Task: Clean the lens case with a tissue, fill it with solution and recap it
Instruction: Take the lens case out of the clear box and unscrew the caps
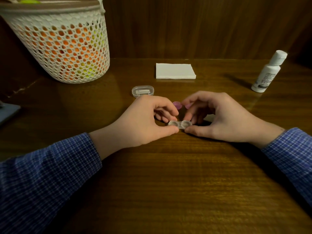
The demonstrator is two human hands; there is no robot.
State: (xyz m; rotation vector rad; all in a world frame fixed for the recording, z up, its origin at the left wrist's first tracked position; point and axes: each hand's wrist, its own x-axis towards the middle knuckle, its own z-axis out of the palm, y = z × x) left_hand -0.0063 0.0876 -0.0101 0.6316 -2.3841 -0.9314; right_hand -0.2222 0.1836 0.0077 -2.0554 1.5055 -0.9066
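Clear plastic lens case (180, 124), two joined wells, uncapped, lying on the wooden table (168, 174) at centre, pinched at both ends. Left hand (146, 119): thumb and curled fingers clamped on the left well. Right hand (217, 115): thumb and fingers clamped on the right well; whether a cap is also held between its fingers cannot be told. Purple caps, two: one (177, 104) resting just beyond the left fingers, the other (188, 106) partly hidden behind the right fingertips. Clear oval container (142, 90), closed, a white insert inside, lying just beyond the left hand. Folded white tissue (175, 71), untouched, farther off at centre. White solution bottle (268, 73), capped, upright, far right, well apart from the hands. White mesh basket (62, 44), orange and yellow contents, far left. Grey flat object (6, 112), left edge, unidentified. Status, judged: cleaning not yet begun. Risks, judged: the light case could skid or flip on the polished wood once one hand lets go to reach the tissue; a loose cap may be knocked away by a passing sleeve; the narrow bottle could topple if clipped.
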